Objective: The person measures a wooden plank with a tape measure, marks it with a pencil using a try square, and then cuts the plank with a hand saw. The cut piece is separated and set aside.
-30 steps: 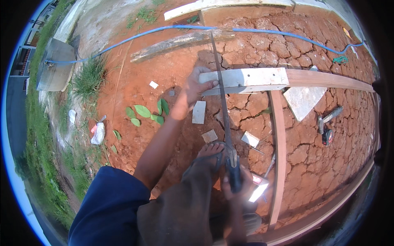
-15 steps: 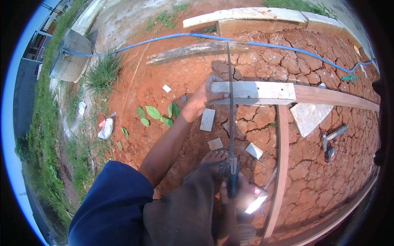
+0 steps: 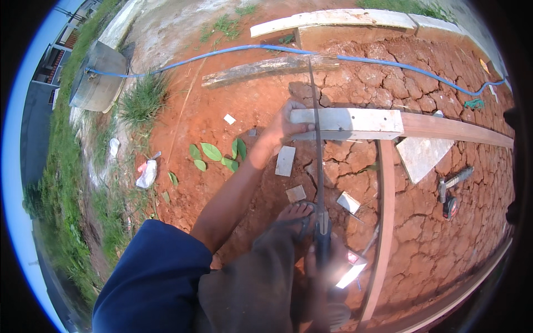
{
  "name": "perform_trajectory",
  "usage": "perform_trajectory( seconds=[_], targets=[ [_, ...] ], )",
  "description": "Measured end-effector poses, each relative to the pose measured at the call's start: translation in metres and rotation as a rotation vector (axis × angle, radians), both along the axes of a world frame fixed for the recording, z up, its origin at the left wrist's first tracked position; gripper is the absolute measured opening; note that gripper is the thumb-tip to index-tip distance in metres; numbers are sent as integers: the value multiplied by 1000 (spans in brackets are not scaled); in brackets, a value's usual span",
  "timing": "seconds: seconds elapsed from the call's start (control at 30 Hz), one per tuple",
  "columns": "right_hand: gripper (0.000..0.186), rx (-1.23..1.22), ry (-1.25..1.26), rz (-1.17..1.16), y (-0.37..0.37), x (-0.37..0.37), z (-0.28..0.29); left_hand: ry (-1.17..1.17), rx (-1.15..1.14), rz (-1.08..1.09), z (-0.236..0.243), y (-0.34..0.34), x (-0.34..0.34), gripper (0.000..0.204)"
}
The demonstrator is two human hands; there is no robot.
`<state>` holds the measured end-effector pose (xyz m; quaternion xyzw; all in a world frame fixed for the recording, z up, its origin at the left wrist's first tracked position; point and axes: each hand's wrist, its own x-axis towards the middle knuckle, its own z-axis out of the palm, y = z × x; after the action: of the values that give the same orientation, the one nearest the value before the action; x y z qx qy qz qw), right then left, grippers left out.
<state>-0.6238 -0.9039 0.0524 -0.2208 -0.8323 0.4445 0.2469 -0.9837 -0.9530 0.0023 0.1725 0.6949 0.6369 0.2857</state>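
Note:
My left hand grips the left end of a white board, which is fixed to a pinkish timber rail reaching right. A long handsaw blade lies across the white board just right of my left thumb, pointing away from me. My right hand, partly blurred by glare, is closed round the saw's dark handle at the bottom centre. Below the board, my sandaled foot stands on cracked red soil. A second timber runs down from the rail toward me, right of the saw.
A hammer, tape measure, triangular slab, small offcuts and leaves lie around. Behind are a weathered plank, blue hose, metal container and white-topped edging. Grass borders the left.
The whole scene has shifted right and slightly down in the picture. Both hands keep their grips, and the saw remains across the white board, its handle shifted slightly relative to my left hand.

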Motion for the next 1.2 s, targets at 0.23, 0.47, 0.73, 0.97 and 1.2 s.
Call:
perform_trajectory(
  seconds=[0.23,0.47,0.73,0.97,1.2],
  targets=[
    [61,-82,236,-30,-11,0,4,-325,146,61,10,-1,9,54],
    [60,-225,121,-60,-17,-9,9,-258,147,55,10,0,6,53],
    [62,-118,251,-22,-8,-17,29,-298,154,92,11,2,9,48],
    [57,-133,253,-59,-13,-23,12,-312,203,83,11,2,9,50],
    [62,-297,-61,-144,-11,-13,11,-302,184,64,2,1,5,55]
  ],
)
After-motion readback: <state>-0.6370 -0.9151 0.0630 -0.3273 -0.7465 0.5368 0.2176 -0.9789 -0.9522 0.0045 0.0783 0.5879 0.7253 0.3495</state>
